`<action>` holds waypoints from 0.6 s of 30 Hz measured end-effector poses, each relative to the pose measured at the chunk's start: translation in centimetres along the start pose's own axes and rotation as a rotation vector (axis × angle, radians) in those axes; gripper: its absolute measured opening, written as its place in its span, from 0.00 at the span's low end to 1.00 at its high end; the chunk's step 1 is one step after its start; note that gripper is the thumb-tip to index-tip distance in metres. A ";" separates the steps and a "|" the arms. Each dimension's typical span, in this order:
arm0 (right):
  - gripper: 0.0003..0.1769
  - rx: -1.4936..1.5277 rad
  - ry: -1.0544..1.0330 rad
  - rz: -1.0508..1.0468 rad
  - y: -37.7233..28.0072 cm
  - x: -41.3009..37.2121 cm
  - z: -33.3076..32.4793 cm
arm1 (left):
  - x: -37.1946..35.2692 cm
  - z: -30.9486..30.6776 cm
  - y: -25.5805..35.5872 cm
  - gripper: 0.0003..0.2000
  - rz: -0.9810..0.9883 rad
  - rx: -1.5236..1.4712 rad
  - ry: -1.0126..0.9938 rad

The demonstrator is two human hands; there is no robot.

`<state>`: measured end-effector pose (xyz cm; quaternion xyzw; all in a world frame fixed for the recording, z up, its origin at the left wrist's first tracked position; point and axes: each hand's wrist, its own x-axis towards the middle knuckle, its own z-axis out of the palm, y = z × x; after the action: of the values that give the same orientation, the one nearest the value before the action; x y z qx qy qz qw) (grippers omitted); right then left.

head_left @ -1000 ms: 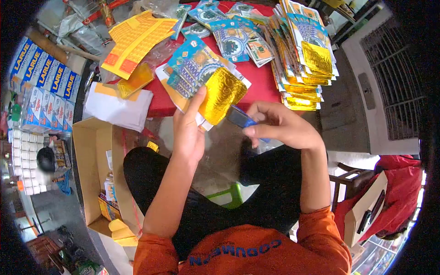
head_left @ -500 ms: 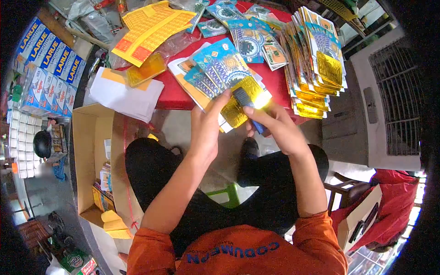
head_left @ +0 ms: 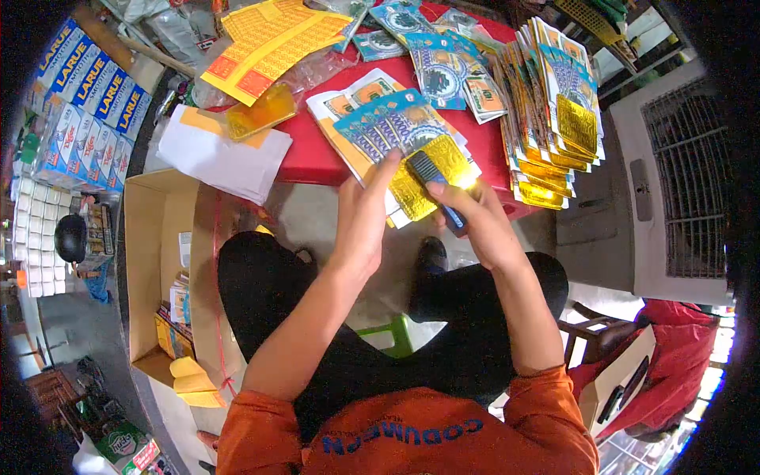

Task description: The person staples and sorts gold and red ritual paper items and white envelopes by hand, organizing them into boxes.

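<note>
Red bench (head_left: 317, 162) fills the far middle of the view, and at its near edge both hands are raised over the lap.

The left hand (head_left: 360, 226) is closed on a paper bundle (head_left: 388, 127) of blue patterned sheets, with the thumb laid on top and the fingers hidden beneath. A gold foil sheet (head_left: 455, 158) is held at the bundle's near end. The right hand (head_left: 479, 226) is wrapped tight around a blue stapler (head_left: 435, 190), whose head is pressed onto the foil. No writing on the bundle can be read.

Just to the right, a tall stack of bundles (head_left: 554, 111), each fronted with gold foil, is stood along the bench edge. Beyond the hands, loose blue sheets are spread, and a banknote print (head_left: 484, 95) marked "100" is seen among them. Yellow-orange printed sheets (head_left: 265, 43) are laid at the far left, their characters too small to read, and white paper (head_left: 222, 154) hangs over the left edge.

An open cardboard box (head_left: 150, 261) is set on the floor to the left. Farther left, blue cartons (head_left: 87, 79) marked "LARUE" are stacked. At the near edge, an orange shirt (head_left: 412, 435) carries dark lettering seen upside down, which cannot be read with certainty.
</note>
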<state>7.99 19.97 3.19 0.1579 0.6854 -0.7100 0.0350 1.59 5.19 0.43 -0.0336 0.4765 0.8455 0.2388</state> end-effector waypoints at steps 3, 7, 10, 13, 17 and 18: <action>0.17 -0.003 0.006 -0.009 0.1 0.1 -0.1 | 0.2 0.0 -0.2 0.20 -0.020 -0.013 0.009; 0.16 -0.051 0.007 0.045 0.4 0.1 -0.4 | 0.0 0.5 0.0 0.22 0.007 0.015 -0.038; 0.16 -0.042 0.007 0.039 0.1 0.0 -0.1 | 0.2 0.4 -0.2 0.23 0.004 0.024 -0.062; 0.16 -0.015 0.004 0.021 0.1 0.0 0.0 | 0.2 0.3 -0.1 0.22 -0.049 0.010 -0.063; 0.15 0.014 -0.020 0.024 0.4 0.1 -0.5 | -0.1 0.4 0.1 0.21 -0.043 0.018 -0.045; 0.15 0.013 -0.018 0.024 0.4 0.1 -0.5 | -0.1 0.5 0.0 0.21 -0.018 0.013 -0.045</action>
<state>8.11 20.45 2.75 0.1597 0.6785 -0.7154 0.0485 1.72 5.56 0.73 -0.0175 0.4762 0.8406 0.2574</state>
